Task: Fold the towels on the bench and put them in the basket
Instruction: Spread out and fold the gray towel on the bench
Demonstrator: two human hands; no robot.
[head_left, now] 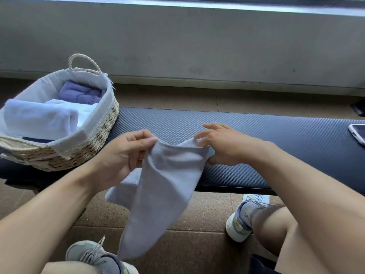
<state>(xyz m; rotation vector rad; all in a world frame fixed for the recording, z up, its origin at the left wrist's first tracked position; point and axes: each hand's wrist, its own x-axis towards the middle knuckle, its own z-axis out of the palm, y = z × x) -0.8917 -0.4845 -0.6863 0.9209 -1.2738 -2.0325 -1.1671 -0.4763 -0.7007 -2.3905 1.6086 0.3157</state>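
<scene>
Head view: a grey towel (164,186) hangs in the air in front of the table (256,135), held by its top edge. The left hand (122,155) pinches one upper corner between thumb and fingers. The right hand (223,145) has its thumb under the other corner and fingers laid over the top, several of them spread and straight, so its hold looks the looser of the two. The towel droops in a long point toward the floor (197,224), with a second flap bunched behind, beside the left wrist. Its tip hangs near the left shoe (94,256).

The basket (94,143) stands on the left end of the table and already holds white towels (39,119) and a blue one (83,93). A phone (358,133) lies at the far right of the table.

Risks, as I judge them: the right hand's light grip could let its corner slip, and the towel would swing down onto the floor and get dirty. The bunched back flap means the cloth is not spread flat; folding it as it hangs would likely give a crooked, lumpy bundle. Laying it on the table first would help, but the low-hanging tip could drag on the floor on the way. The basket looks fairly full near its front, so a bulky fold may sit above the rim and tip out.
</scene>
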